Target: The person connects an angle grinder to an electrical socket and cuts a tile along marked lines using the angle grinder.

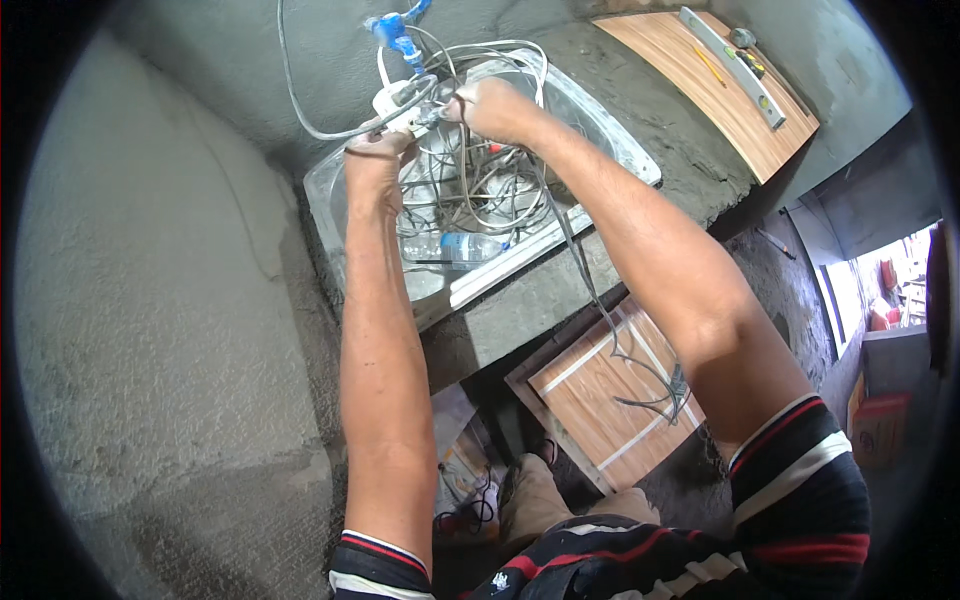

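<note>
At the far end of a dusty white basin, my left hand is closed around the lower end of a white power strip. Opposite it, my right hand pinches a grey plug at the strip's side; whether the plug is fully seated cannot be made out. A grey cable loops past the strip on the left. Below my hands, a tangle of cables fills much of the basin, and a clear plastic bottle with a blue label lies on its side there.
Blue pipe fittings stick out from the plastered wall behind the basin. On the right ledge, a wood-look board carries a spirit level, a yellow pencil and a tape measure. Below stand strapped wood-look tiles with cables hanging over them.
</note>
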Motion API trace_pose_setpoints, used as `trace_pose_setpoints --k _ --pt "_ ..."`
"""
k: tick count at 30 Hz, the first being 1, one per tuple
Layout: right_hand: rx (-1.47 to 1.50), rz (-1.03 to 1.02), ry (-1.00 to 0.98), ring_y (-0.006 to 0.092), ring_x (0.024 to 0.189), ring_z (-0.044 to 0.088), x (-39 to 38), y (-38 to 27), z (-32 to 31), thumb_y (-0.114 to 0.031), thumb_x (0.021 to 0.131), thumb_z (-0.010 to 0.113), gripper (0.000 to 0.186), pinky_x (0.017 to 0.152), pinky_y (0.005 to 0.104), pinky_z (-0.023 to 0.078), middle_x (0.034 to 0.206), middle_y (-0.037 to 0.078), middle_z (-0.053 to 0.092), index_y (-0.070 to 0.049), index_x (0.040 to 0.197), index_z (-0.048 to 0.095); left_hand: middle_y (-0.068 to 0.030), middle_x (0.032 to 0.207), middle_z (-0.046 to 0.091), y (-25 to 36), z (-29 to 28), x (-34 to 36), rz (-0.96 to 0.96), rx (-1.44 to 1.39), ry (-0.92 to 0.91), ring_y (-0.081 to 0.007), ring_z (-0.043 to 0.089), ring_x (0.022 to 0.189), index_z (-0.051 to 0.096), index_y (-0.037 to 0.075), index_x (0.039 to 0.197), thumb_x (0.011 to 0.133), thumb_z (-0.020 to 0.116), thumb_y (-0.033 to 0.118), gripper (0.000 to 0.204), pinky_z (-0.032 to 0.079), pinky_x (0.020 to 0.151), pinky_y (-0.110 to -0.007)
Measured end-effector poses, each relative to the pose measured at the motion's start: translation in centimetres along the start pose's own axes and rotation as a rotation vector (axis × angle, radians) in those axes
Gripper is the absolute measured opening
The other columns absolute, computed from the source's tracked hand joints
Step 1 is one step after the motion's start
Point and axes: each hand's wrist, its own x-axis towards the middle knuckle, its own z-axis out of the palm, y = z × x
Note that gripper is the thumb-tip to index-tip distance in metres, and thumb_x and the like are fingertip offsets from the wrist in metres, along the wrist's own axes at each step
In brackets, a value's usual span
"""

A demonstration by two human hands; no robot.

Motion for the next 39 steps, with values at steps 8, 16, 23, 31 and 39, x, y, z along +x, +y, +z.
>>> trace_pose_setpoints --k 8,16,23,31,39 --pt "-0.112 0.086 0.061 0.0442 0.101 0.073 -0.8 -3.5 1.9 -0.036 0.097 0.066 0.040 0.089 0.0515 0.058 0.099 0.027 0.075 0.002 0.101 0.078 -0.0117 0.117 0.072 -1.3 -0.7 1.0 0.041 0.059 -0.020 -0.0198 0.070 0.103 0.059 -0.004 0.132 0.089 0.067 -0.006 0.044 0.059 0.090 -0.037" --pt "-0.056 0.093 0.293 0.0461 0.085 0.073 -0.8 -5.2 2.9 -0.025 0.091 0.058 0.032 0.077 0.0549 0.059 0.086 0.026 0.074 0.001 0.082 0.076 -0.0129 0.109 0.071 -0.9 -0.2 1.0 0.098 -0.035 0.011 -0.0176 0.069 0.091 0.060 -0.008 0.129 0.086 0.070 -0.003 0.045 0.058 0.077 -0.030" --pt "-0.096 0.125 0.261 0.0438 0.087 0.075 -1.4 -6.1 3.7 -0.025 0.091 0.062 0.030 0.079 0.0517 0.060 0.089 0.026 0.075 0.001 0.088 0.078 -0.0126 0.110 0.069 -2.7 0.0 0.7 0.044 -0.147 0.033 -0.0195 0.069 0.094 0.058 -0.006 0.136 0.087 0.066 -0.003 0.050 0.059 0.079 -0.033" --pt "-0.139 0.142 0.078 0.0445 0.097 0.074 -6.3 -2.4 0.6 -0.042 0.097 0.065 0.045 0.087 0.0514 0.058 0.100 0.027 0.076 0.001 0.104 0.077 -0.0117 0.105 0.071 -9.2 -6.8 8.1 -0.082 -0.090 -0.048 -0.0197 0.069 0.098 0.068 -0.004 0.119 0.096 0.071 0.003 0.024 0.057 0.087 -0.035" --pt "0.456 0.552 0.277 0.0160 0.095 0.071 -37.2 7.7 -18.7 -0.028 0.108 0.059 0.045 0.083 0.0265 0.056 0.111 0.014 0.077 0.001 0.143 0.062 -0.0168 0.121 0.069 -8.7 -7.1 -3.2 -0.126 0.147 0.148 -0.0260 0.066 0.110 0.059 -0.008 0.134 0.098 0.068 0.008 0.040 0.054 0.094 -0.034"
